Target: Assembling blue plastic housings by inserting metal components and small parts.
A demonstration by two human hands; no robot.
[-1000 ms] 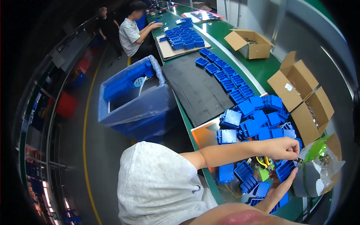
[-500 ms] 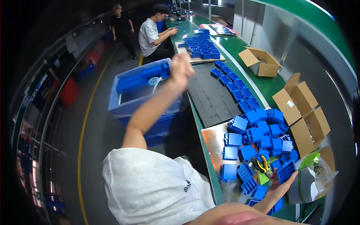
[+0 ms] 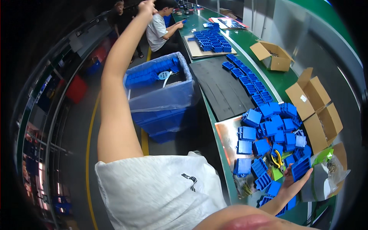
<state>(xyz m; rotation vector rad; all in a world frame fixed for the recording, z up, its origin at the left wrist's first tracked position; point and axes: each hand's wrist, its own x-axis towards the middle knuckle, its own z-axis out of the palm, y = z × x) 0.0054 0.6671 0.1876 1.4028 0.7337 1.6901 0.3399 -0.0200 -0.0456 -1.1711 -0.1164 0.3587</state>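
Nearest you, at lower right, your right hand (image 3: 289, 188) holds a blue box (image 3: 301, 168), tilted, its open compartments facing you; the fingers are closed around its sides. Just left of it, yellow-handled pliers (image 3: 280, 158) lie beside a pile of blue boxes (image 3: 270, 128) on the green worktop (image 3: 239, 36). A carton (image 3: 310, 188) with a plastic bag stands to the right. Your left hand (image 3: 145, 8) is raised, partly cut off by the top edge; whether its fingers grip anything cannot be told. Behind that arm is a lined bin (image 3: 163, 101), next to a black mat (image 3: 220, 88). Farther off, a co-worker (image 3: 156, 32) sits.
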